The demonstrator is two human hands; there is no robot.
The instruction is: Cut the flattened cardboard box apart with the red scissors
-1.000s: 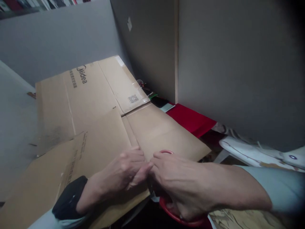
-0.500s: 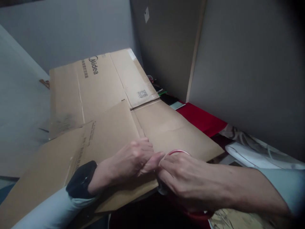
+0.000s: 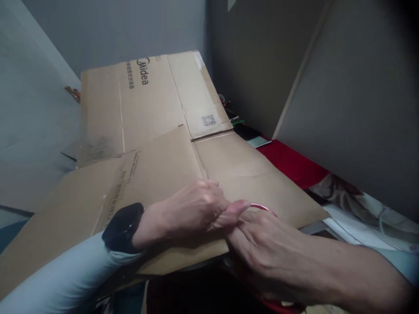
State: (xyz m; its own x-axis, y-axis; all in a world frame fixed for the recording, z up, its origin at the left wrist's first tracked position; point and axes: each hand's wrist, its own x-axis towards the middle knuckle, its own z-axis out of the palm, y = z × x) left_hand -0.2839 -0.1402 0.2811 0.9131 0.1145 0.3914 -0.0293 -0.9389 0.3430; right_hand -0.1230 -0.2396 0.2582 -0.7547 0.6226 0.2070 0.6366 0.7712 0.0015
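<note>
A large flattened cardboard box point(image 3: 157, 131) printed "Midea" lies tilted in front of me. My left hand point(image 3: 196, 211), with a black watch on its wrist, rests on the front cardboard flap point(image 3: 248, 174), fingers curled and thumb pressed against the rim of a red tape roll point(image 3: 263, 206). My right hand point(image 3: 271, 244) wraps around that roll from the right, just past the flap's front edge, and covers most of it. The two hands touch at the fingertips. What is pinched between them is hidden.
Grey partition walls point(image 3: 343, 100) stand close on the right and behind. A red cloth point(image 3: 294, 161) lies beside the cardboard, with small dark items point(image 3: 242, 128) at the wall's foot. White patterned fabric point(image 3: 360, 209) lies at the right. A pale sloping surface point(image 3: 29, 131) is at left.
The view has swung right and closer. Both hands stay joined at the roll; my left thumb has slid farther right over my right hand, and the roll's red rim shows more.
</note>
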